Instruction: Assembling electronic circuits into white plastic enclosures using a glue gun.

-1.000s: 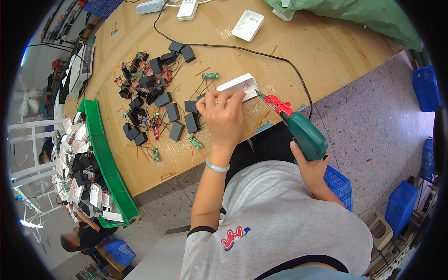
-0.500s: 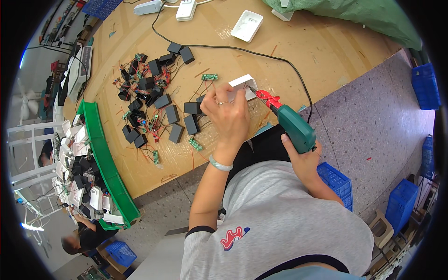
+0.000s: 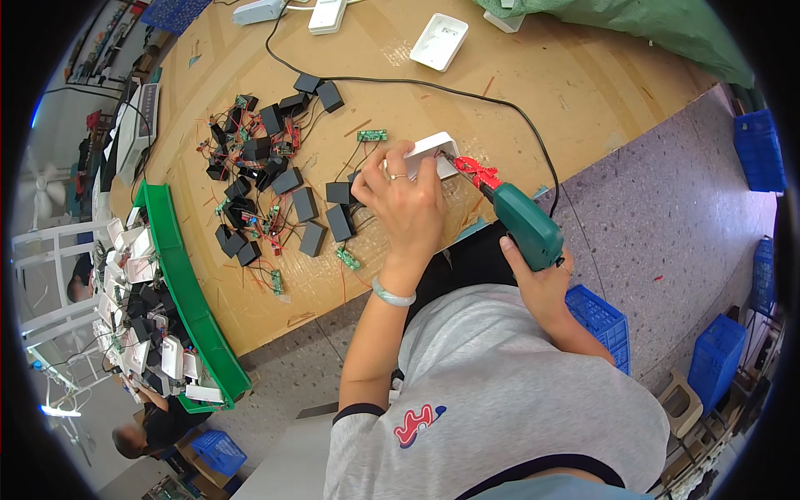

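We find the white case (image 3: 431, 144) on the bench (image 3: 575, 100) near its front edge, its open side facing up, probably to leave room for both hands over it. The left hand (image 3: 408, 204) bends over its near side, fingers curled at the wall, perhaps to steady it; we cannot tell whether they pinch something inside, since the knuckles hide that. The right hand (image 3: 543, 283) has its fingers wrapped round the green tool (image 3: 528, 223), thumb along the side, which seems to suit aiming the metal tip down into the case. Red wrapping (image 3: 477, 172) sits between tip and handle. Beyond, a black cable (image 3: 467, 96) curves round behind the case, apparently clear of the hands. Left of the case we see wired black boxes (image 3: 312, 239) heaped together, seemingly within reach, and farther left a green tray (image 3: 179, 292) crowded with white cases and black boxes.
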The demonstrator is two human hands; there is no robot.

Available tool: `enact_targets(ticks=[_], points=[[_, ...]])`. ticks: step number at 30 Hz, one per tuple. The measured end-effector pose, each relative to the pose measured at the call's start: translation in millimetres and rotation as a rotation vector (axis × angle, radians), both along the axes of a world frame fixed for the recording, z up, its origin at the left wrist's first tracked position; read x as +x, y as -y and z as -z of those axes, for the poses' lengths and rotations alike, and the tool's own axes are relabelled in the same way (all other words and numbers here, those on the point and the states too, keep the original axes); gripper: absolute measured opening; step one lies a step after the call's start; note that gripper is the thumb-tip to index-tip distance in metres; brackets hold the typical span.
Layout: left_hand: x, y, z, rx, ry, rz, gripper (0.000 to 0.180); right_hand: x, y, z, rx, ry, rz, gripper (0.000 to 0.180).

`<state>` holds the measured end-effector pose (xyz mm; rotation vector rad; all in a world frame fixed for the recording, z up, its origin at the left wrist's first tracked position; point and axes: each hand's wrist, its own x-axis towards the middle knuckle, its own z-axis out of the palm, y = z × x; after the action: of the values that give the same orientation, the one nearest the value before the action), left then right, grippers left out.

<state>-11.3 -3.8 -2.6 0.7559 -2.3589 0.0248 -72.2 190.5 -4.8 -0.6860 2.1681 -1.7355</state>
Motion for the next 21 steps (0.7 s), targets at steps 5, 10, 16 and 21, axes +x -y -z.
enact_targets(ticks=[5,10,16,21], points=[[0,0,0,0.005,0.031,-0.008,0.004,0,0,1,-0.011,-0.02,-0.006,0.018],[0,-1,0,0.021,0.011,-0.007,0.005,1,2,-4,0.002,-0.015,0.0,0.019],[-2,0,1,0.009,-0.021,0.011,0.007,2,2,-5,0.032,-0.023,0.002,0.019],[-2,0,3,0.008,-0.024,0.007,0.006,4,2,-9,0.023,0.012,-0.007,0.022]])
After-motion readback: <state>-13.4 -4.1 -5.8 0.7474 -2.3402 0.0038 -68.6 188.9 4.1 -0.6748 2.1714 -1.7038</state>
